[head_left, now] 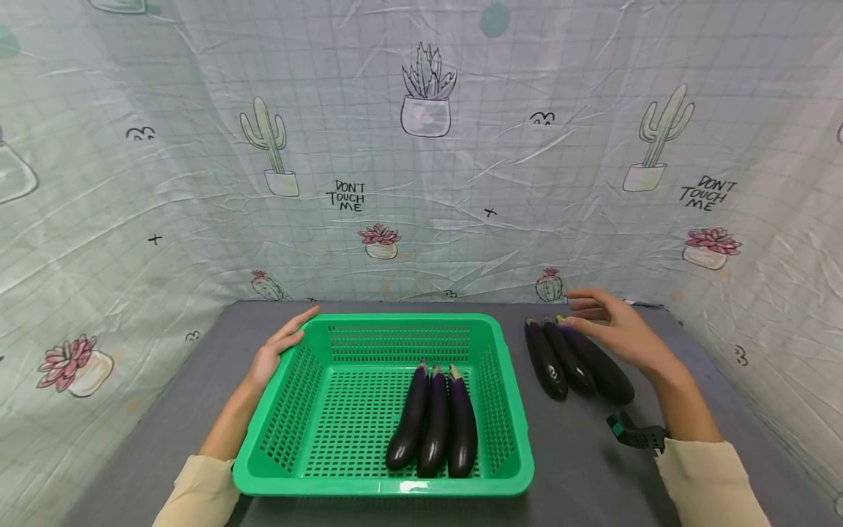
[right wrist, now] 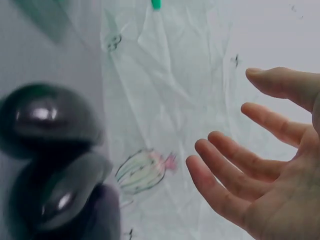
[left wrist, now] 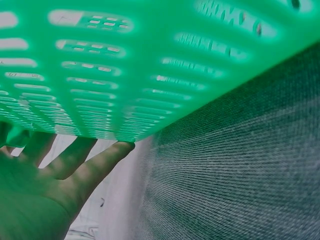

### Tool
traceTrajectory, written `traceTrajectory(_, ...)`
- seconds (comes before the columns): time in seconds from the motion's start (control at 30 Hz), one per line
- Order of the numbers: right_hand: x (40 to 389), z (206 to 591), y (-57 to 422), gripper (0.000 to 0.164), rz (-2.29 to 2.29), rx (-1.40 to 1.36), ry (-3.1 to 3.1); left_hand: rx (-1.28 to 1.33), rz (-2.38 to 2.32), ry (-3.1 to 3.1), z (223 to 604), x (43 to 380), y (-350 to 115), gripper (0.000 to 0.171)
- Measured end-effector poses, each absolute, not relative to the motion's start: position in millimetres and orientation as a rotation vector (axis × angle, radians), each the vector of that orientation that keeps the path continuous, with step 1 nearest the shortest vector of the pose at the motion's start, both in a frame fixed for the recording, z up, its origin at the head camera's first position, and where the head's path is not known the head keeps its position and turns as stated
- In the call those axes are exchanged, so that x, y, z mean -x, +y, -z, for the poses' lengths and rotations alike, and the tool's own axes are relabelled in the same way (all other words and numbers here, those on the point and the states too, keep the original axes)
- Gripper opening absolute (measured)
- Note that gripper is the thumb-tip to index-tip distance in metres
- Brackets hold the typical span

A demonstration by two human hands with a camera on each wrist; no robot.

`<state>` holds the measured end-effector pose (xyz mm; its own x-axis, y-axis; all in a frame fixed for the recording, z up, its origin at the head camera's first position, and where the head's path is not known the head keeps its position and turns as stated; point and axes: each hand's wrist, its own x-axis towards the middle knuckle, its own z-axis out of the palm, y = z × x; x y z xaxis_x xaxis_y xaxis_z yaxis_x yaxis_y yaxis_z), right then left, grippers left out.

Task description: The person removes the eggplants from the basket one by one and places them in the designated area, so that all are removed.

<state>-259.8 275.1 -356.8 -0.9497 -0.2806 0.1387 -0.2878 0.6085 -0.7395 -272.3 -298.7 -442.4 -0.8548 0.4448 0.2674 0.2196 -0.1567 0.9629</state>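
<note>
Eggplants (head_left: 435, 424): three in the basket, three on the table

Six of them are in front of me, glossy and dark purple. Taking the middle of the green basket (head_left: 385, 487) as the clock's centre, three lie side by side inside it, between 3 and 4 o'clock, stems pointing roughly to 12. The second trio (head_left: 571, 360) lies outside the basket, on the grey table (head_left: 566, 454), between 2 and 3 o'clock. Those three sit close together with their stems towards 11 (the rightmost is angled most).

My left hand (head_left: 275, 353) is at the basket's 10 o'clock, against the outside of the wall near the far corner. Its fingers are stretched out and touch the plastic without being clenched.

My right hand (head_left: 611, 328) is raised by the stem ends of the second trio, grasping nothing. The fingers are spread and slightly bent, and the right wrist view shows a gap between them and the eggplants. A dark strap (head_left: 642, 437) is round that wrist, just beyond the cuff of my cream sleeve (head_left: 711, 476).

At 12 o'clock hangs a pale, creased cloth (head_left: 494, 161) printed with potted cacti (and "Don't touch me", twice).
</note>
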Motion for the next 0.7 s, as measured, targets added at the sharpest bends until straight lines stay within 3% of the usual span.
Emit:
traceTrajectory(0.43,240,338,223,0.049,-1.268,-0.762,-2.731,-0.787,-2.141,1.932,442,271,-297,0.055)
traceTrajectory(0.7,241,318,177,0.053,-1.308,-0.966,-2.813,-0.803,-2.134,1.970,442,271,-298,0.054)
